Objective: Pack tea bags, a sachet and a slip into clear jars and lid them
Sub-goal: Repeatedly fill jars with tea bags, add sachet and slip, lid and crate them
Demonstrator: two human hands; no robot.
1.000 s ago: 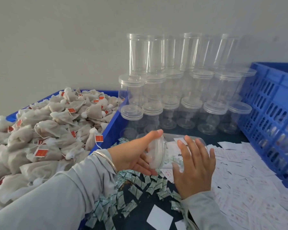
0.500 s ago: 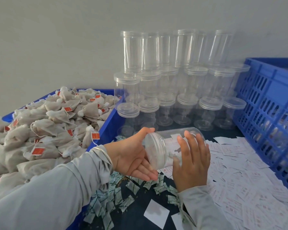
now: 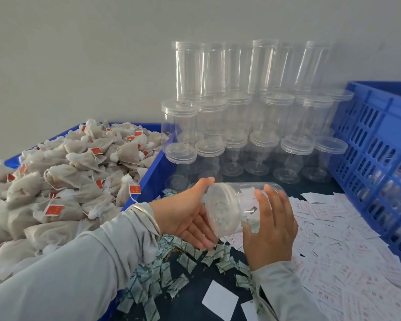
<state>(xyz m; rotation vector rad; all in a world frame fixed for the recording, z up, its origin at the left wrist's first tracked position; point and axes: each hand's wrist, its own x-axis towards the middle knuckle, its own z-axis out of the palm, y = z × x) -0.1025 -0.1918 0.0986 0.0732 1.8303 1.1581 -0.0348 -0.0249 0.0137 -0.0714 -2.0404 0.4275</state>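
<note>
1. A clear jar [image 3: 239, 206] lies on its side above the middle of the desk [image 3: 195, 283], held between both hands.
2. The left hand [image 3: 185, 215] is open, thumb on top of the lidded end, palm and fingers cupped under it; a moment ago the fingers curled closer round the lid [image 3: 221, 210].
3. The right hand [image 3: 272, 224] wraps the jar's body, fingers spread as before.
4. The jar has barely shifted.
5. Tea bags [image 3: 63, 179] fill the bin [image 3: 148, 179] at the left edge; sachets [image 3: 162, 272] and slips [image 3: 347, 253] lie scattered on the desk.
</note>
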